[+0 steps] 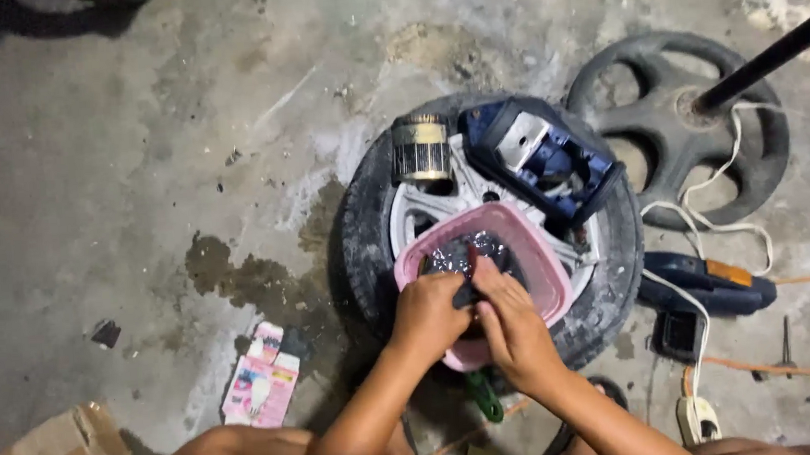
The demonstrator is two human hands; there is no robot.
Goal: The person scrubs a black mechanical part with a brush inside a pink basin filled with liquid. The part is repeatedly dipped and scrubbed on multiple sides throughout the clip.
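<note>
On a stained grey concrete floor (130, 162), both hands close around a small dark part: left hand (429, 314), right hand (512, 330), over a pink plastic basin (543, 265) resting on a tyre with a silver alloy wheel (367, 240).

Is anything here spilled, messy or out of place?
Yes. A dark wet stain spreads over the concrete floor left of the tyre. A torn pink carton lies beside it. The tyre serves as a table: a pink basin sits tilted on it, where both hands, left hand and right hand, work on something dark.
</note>
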